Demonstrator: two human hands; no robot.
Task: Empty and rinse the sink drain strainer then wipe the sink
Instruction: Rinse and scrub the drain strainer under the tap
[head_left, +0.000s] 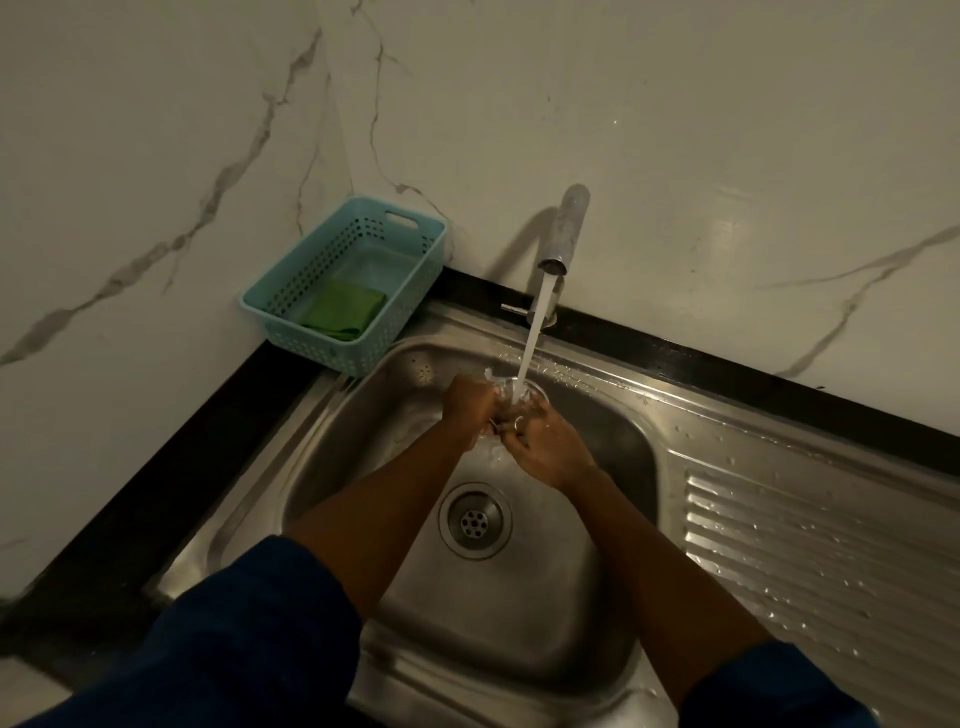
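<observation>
Water runs from the tap (563, 234) onto a round metal drain strainer (530, 389) held over the far part of the steel sink (363, 415). My left hand (467, 405) grips the strainer's left side. My right hand (550, 449) grips it from the near right, with a ring on one finger. Splashing water hides most of the strainer. The open drain (475, 519) sits in the sink bottom between my forearms. A folded green cloth (345, 309) lies in the basket at the back left.
A light blue perforated basket (405, 291) stands in the corner on the black counter edge (182, 467). The ribbed, wet draining board (831, 571) lies to the right. Marble wall panels (675, 130) rise behind the sink.
</observation>
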